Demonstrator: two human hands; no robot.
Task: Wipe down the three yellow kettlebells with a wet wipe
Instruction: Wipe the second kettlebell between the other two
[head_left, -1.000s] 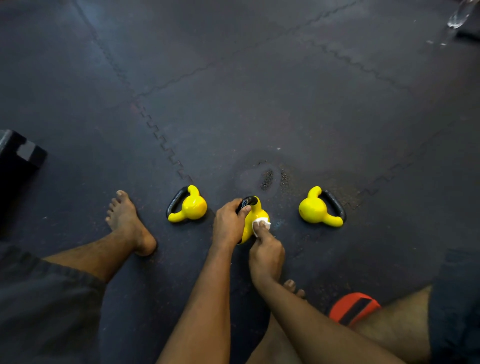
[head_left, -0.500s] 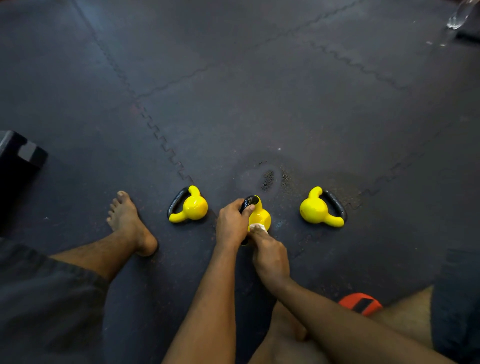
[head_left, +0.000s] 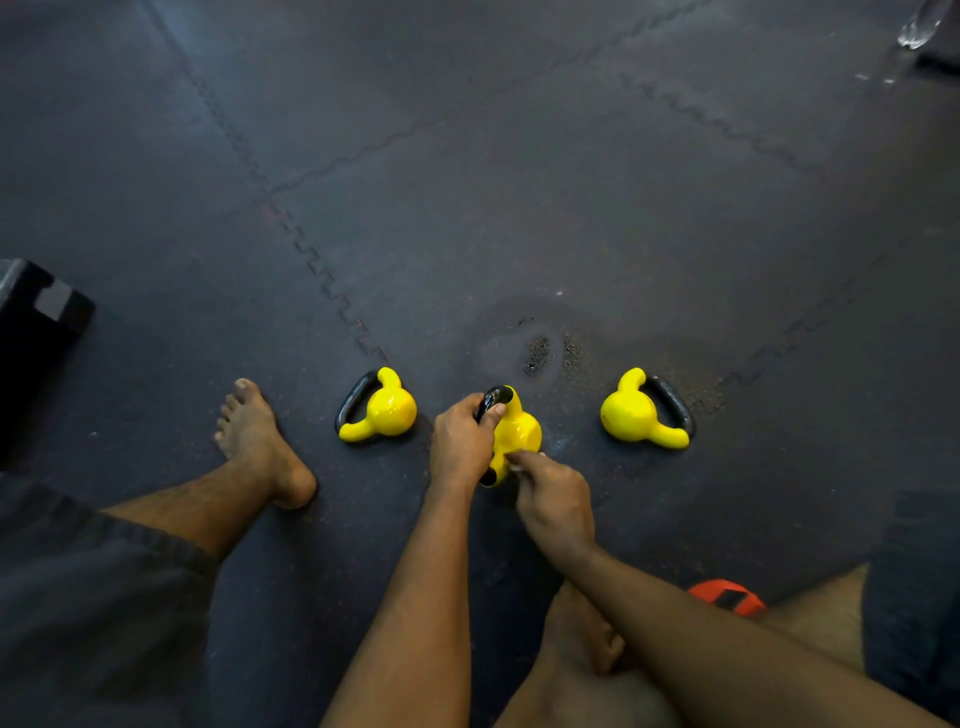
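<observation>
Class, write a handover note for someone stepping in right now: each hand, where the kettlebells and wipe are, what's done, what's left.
Left hand grips the middle kettlebell by its black handle.
Right hand holds the wet wipe against its yellow body.
Left kettlebell and right kettlebell lie on the floor mat, untouched.
Done: middle one mid-wipe.
Left: finish it; whether the outer two are wiped cannot be told.

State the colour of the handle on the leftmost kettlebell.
Black. The handle of the leftmost kettlebell loops off its yellow body; the head view shows it best.
</observation>
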